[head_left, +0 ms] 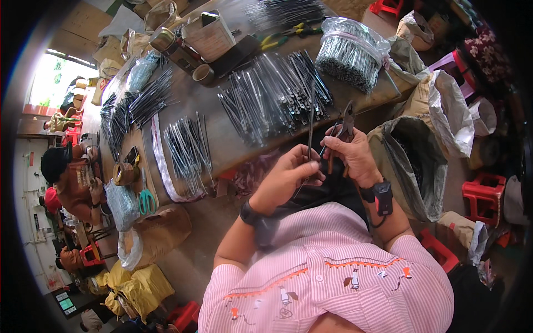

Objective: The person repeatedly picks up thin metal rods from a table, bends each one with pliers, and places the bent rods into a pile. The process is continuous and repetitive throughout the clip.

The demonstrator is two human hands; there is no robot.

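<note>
My left hand [294, 172] is closed around a few thin dark metal strips [312, 119], which stand up from between its fingers. Close beside it, my right hand [355, 154] grips a pair of pliers [347, 119], jaws upward and handles running down past the palm. A thin piece also shows by the right fingertips; which hand bears it I cannot tell. Just beyond both hands, a wide spread of similar metal strips [272, 97] lies on the table [222, 155]. A smaller bunch of strips [187, 150] rests farther left, near the table's front edge.
A plastic-wrapped bundle of silvery wires [350, 58] stands at the far right. Farther back are a box [208, 36], a tape roll [204, 74] and yellow-handled pliers [275, 40]. Teal scissors [146, 201] lie left. An open sack [413, 166] stands right; another person [75, 177] sits left.
</note>
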